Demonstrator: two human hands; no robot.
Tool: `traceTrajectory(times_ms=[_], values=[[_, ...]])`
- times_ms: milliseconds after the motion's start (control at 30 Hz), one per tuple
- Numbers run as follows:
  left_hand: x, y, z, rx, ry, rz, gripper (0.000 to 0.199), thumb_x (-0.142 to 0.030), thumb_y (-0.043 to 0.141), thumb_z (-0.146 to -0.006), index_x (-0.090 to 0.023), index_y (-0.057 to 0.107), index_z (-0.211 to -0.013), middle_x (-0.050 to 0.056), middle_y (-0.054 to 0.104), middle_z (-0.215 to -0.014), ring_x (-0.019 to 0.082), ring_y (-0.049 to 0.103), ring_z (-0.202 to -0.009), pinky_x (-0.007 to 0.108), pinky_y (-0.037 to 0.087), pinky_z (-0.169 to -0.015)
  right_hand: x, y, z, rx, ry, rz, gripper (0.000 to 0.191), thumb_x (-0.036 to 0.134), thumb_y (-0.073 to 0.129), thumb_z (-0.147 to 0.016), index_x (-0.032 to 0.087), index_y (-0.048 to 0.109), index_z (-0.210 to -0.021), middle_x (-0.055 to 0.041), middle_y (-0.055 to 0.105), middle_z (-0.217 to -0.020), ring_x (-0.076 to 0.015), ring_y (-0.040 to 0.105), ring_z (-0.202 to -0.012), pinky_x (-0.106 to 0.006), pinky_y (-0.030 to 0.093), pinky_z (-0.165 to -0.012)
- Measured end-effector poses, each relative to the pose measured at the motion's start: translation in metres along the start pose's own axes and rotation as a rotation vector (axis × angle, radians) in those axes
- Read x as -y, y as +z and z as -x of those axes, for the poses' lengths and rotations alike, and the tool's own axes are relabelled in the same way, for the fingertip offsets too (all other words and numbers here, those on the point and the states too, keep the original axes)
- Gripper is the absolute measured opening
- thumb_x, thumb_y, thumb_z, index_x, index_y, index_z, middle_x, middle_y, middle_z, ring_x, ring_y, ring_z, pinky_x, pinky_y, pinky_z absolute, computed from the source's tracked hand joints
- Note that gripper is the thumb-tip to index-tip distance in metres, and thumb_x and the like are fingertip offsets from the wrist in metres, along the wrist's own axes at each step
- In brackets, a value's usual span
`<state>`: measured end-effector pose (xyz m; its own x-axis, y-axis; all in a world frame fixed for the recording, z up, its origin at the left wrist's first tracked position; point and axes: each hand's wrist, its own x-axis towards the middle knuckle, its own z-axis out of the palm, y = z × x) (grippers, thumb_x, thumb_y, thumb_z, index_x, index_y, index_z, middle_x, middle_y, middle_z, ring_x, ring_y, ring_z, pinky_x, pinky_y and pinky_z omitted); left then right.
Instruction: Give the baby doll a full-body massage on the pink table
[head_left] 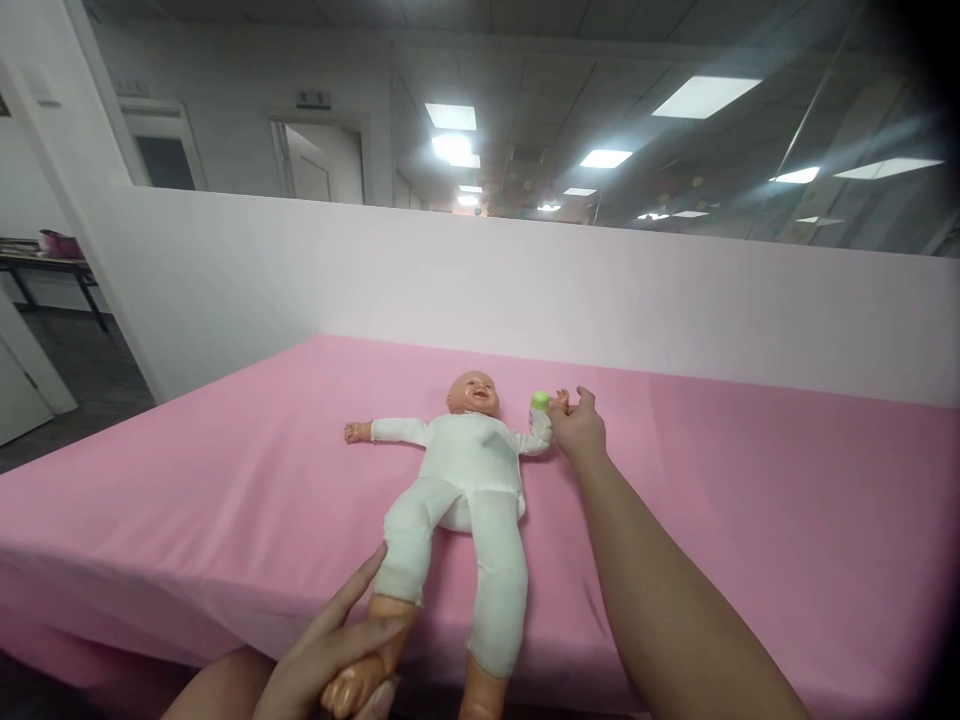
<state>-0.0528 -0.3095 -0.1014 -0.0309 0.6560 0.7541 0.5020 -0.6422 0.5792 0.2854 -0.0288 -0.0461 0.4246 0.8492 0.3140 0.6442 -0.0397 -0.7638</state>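
A baby doll [472, 455] with a white cloth body lies on its back, arms spread, head toward the far side. My left hand [315, 650] is wrapped around the lower part of one doll leg, its thumb by the foot and its fingers stretched up along the shin. Beyond the doll's body, my right hand [581, 425] closes around the doll's other-side arm near the wrist; the doll's small fingers show beside my thumb. A small bottle with a green cap [540, 400] stands right behind that arm, partly hidden by it.
Pink cloth [712, 520] covers the table under the doll. A low white partition [562, 300] runs along the far side. At left, a side table [45, 262] holds a dark pink item. The doll's feet reach the near edge.
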Motion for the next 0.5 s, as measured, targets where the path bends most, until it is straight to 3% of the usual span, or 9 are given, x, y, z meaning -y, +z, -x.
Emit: traceTrajectory(times_ms=[100, 267, 400, 500], values=[[0.005, 0.002, -0.025, 0.055, -0.015, 0.020, 0.031, -0.028, 0.073, -0.083, -0.032, 0.079, -0.113, 0.005, 0.067, -0.140, 0.032, 0.065, -0.126, 0.038, 0.059, -0.101, 0.029, 0.001, 0.024, -0.034, -0.330, -0.203, 0.062, 0.045, 0.062, -0.091, 0.024, 0.047, -0.147, -0.0056, 0.077, -0.112, -0.0237, 0.072, -0.098, -0.037, 0.055, -0.090], [0.010, 0.025, -0.070, 0.111, -0.211, 0.150, 0.034, -0.027, 0.074, -0.084, -0.027, 0.077, -0.118, 0.010, 0.067, -0.140, 0.033, 0.042, -0.149, 0.046, 0.050, -0.113, 0.062, 0.005, 0.060, 0.279, -0.673, -0.226, 0.033, 0.030, 0.071, -0.084, 0.030, 0.075, -0.117, -0.0018, 0.078, -0.110, -0.0227, 0.071, -0.100, -0.036, 0.056, -0.090], [0.015, 0.052, -0.102, 0.104, -0.439, 0.346, 0.040, -0.037, 0.076, -0.085, -0.021, 0.076, -0.122, 0.014, 0.059, -0.149, 0.036, 0.039, -0.150, 0.053, 0.041, -0.118, 0.064, 0.008, 0.066, 0.474, -0.632, -0.219, 0.027, 0.036, 0.075, -0.084, 0.032, 0.079, -0.110, -0.0016, 0.078, -0.111, -0.0242, 0.072, -0.104, -0.037, 0.057, -0.090], [0.022, 0.068, -0.115, 0.133, -0.557, 0.460, 0.045, -0.038, 0.077, -0.084, -0.019, 0.075, -0.125, 0.016, 0.055, -0.153, 0.038, 0.051, -0.141, 0.055, 0.045, -0.114, 0.058, 0.011, 0.062, 0.572, -0.588, -0.200, 0.028, 0.028, 0.075, -0.080, 0.032, 0.080, -0.108, -0.0001, 0.078, -0.112, -0.0236, 0.072, -0.103, -0.036, 0.057, -0.087]])
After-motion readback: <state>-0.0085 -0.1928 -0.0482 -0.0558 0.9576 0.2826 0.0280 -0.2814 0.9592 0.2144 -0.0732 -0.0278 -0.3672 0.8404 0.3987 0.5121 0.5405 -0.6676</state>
